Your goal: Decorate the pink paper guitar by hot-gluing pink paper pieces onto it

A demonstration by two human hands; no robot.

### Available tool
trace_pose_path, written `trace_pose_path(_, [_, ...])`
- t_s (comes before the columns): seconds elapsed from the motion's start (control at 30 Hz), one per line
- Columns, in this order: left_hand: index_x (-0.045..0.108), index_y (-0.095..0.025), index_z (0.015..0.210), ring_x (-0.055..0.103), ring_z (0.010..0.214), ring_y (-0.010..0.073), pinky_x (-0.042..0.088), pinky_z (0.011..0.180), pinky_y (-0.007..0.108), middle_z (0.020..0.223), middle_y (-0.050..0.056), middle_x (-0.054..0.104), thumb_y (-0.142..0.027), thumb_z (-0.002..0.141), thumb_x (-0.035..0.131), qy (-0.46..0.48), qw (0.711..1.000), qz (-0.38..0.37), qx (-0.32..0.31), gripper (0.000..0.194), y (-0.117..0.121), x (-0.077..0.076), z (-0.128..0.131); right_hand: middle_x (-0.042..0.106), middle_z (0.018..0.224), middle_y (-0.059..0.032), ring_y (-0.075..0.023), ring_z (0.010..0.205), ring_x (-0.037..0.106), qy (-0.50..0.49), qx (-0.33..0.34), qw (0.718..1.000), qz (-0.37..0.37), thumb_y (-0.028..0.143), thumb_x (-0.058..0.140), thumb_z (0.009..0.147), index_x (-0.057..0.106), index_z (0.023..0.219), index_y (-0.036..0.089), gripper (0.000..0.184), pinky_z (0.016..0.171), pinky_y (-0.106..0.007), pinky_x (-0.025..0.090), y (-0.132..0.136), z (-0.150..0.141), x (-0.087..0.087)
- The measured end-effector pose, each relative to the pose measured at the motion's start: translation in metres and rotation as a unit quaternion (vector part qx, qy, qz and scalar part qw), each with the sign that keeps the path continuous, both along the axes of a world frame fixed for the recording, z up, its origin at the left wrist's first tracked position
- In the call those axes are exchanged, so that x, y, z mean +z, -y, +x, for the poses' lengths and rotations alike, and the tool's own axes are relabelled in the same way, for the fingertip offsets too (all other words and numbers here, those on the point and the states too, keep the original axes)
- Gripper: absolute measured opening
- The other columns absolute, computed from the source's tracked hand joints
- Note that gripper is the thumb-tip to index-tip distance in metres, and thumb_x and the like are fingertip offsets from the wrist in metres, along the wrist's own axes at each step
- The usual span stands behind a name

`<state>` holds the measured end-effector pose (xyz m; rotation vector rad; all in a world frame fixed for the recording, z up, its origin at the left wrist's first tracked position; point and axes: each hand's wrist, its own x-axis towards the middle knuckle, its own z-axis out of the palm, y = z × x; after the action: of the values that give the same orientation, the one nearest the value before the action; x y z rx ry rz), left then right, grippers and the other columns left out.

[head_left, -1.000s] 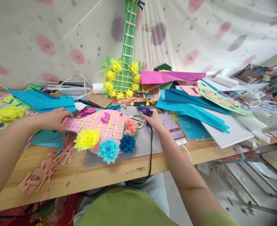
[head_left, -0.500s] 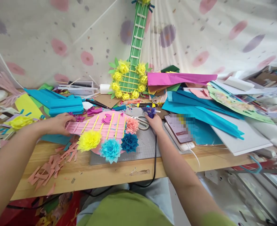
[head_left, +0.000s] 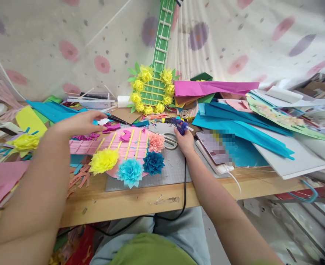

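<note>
My right hand [head_left: 185, 140] is wrapped round a blue hot glue gun [head_left: 180, 125], its black cord hanging over the table edge. My left hand [head_left: 86, 124] is in the air above the neck of a pink paper guitar [head_left: 112, 147], fingers apart and nothing visible in them. Yellow strips and pale strings cross the guitar. Along its lower edge sit a yellow paper flower [head_left: 104, 161], a light blue one [head_left: 130, 173], a dark blue one [head_left: 153, 163] and a salmon one [head_left: 156, 142]. A magenta paper piece [head_left: 125, 136] lies on the guitar's body.
Scissors [head_left: 170, 141] rest on the grey cutting mat [head_left: 173, 173]. A phone [head_left: 212, 146] lies right of my right hand, near blue paper sheets [head_left: 223, 119]. A green paper guitar [head_left: 160, 55] leans at the back. Magenta scraps [head_left: 111, 127] lie beyond the pink guitar.
My left hand has let go of the pink guitar's neck and moved up and right. My right hand still holds the glue gun. The view has shifted slightly.
</note>
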<state>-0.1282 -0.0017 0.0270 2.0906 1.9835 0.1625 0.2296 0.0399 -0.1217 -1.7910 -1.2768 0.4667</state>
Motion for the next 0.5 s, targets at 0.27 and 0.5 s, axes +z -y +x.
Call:
trace_pose_path(0.27, [0.067,-0.018,0.071,0.059,0.068,0.0197,0.039,0.060,0.029,0.068,0.005,0.065,-0.044,0.081,0.047,0.017,0.996,0.064,-0.054,0.034,-0.024,-0.023,0.072,0.073,0.080,-0.0103,-0.0297,0.087,0.068,-0.063,0.049,0.996,0.040,0.057,0.060,0.071,0.067,0.084,0.017,0.043,0.080,-0.038,0.050,0.005,-0.007,0.002])
trace_pose_path(0.5, [0.066,-0.020,0.069,0.063,0.072,0.0204,0.042,0.062,0.028,0.073,0.003,0.070,-0.040,0.067,0.061,0.031,0.998,0.025,-0.044,0.021,-0.028,-0.029,0.060,0.070,0.073,-0.0081,-0.0288,0.083,0.067,-0.072,0.052,0.995,0.034,0.058,0.062,0.068,0.068,0.078,0.016,0.044,0.076,-0.036,0.050,0.004,-0.019,0.001])
